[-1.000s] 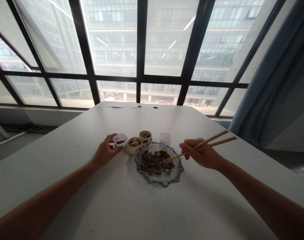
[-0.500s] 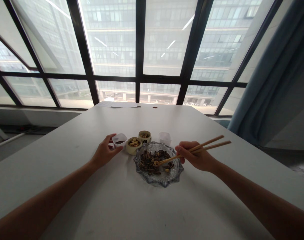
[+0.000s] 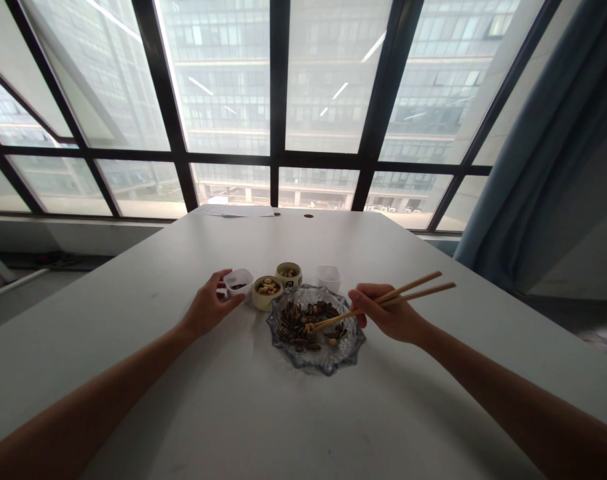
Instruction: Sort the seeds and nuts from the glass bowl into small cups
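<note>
My right hand (image 3: pixel 383 312) is closed around a pair of wooden chopsticks (image 3: pixel 400 296). Their tips reach into a scalloped glass bowl (image 3: pixel 323 365) and touch a small nut-like piece among dark striped sunflower seeds (image 3: pixel 293 319). A pale nut (image 3: pixel 333 341) lies apart on the bowl's right side. My left hand (image 3: pixel 210 304) grips a small clear plastic cup (image 3: pixel 239 277), thumb in front and fingers behind; a few dark seeds lie inside it.
Behind the glass bowl stand two cream-coloured small bowls with nuts, a nearer one (image 3: pixel 263 303) and a farther one (image 3: pixel 289 280). Another clear plastic cup (image 3: pixel 329 277) is to their right. Papers (image 3: pixel 236 211) lie at the white table's (image 3: pixel 303 427) far edge, before the windows.
The chopsticks and my right hand have shifted very slightly left, their tips still among the seeds. My left hand stays on the plastic cup.
</note>
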